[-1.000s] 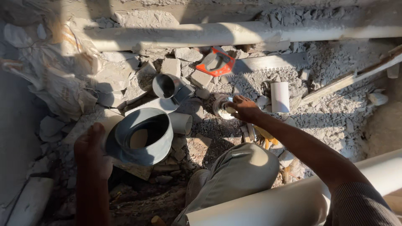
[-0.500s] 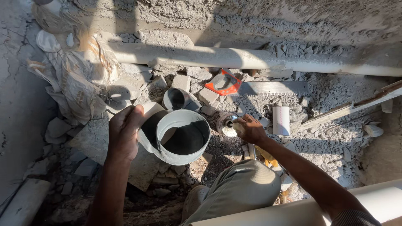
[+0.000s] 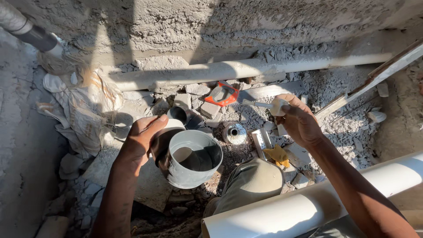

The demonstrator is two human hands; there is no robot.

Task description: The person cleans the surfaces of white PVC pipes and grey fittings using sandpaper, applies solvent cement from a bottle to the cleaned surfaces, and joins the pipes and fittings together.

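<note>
My left hand (image 3: 142,140) grips a wide grey plastic pipe fitting (image 3: 189,161) with its open mouth turned toward me. My right hand (image 3: 299,121) is raised over the rubble and holds a white cap with a brush applicator (image 3: 269,105) that sticks out to the left. Below, between both hands, an open small metal can (image 3: 234,133) stands on the ground. My knee in khaki trousers (image 3: 253,183) is just under the fitting.
A long white pipe (image 3: 246,69) lies along the base of the rough cement wall (image 3: 220,26). A big white pipe (image 3: 317,205) crosses the lower right. An orange-handled tool (image 3: 224,94), a yellow rag (image 3: 278,155), a wooden strip (image 3: 374,79) and crumpled sacks (image 3: 83,110) lie among broken rubble.
My left hand lifted the grey fitting from the ground and turned its mouth toward me. My right hand rose from the small can, drawing out the cap with the brush.
</note>
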